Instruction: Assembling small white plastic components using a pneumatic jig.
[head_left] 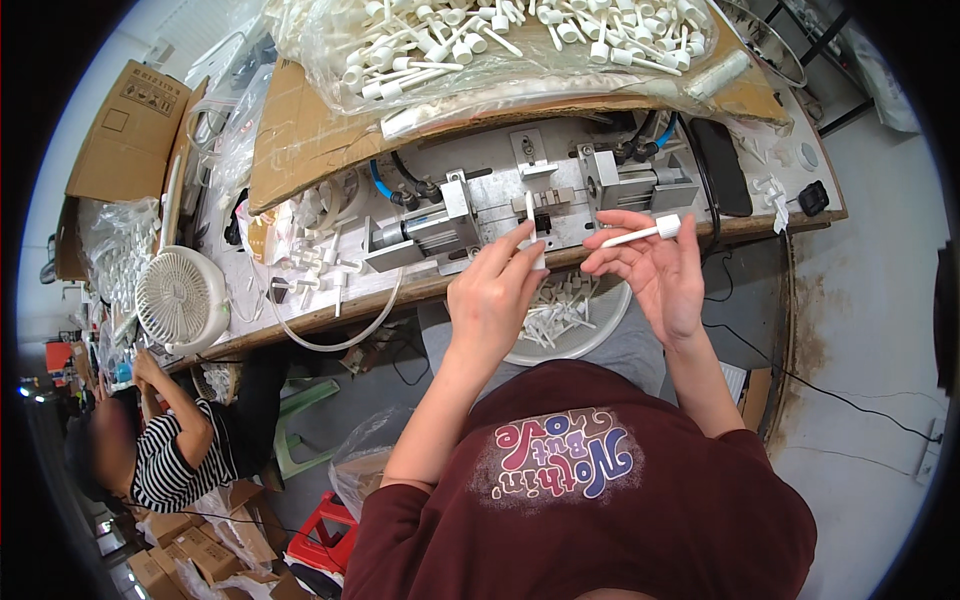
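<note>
At the front edge of the table (432, 288), the left hand (492, 292) has its fingertips pinched on a white stick (531, 205) by the middle of the metal machine (455, 210). Just to the right, the right hand (655, 285) is partly spread, with a white capped stick (640, 235) held loosely across its fingers. Below both hands, a pale bowl (600, 338) contains more white pieces (550, 318), and a white fan (182, 298) stands well to the left
</note>
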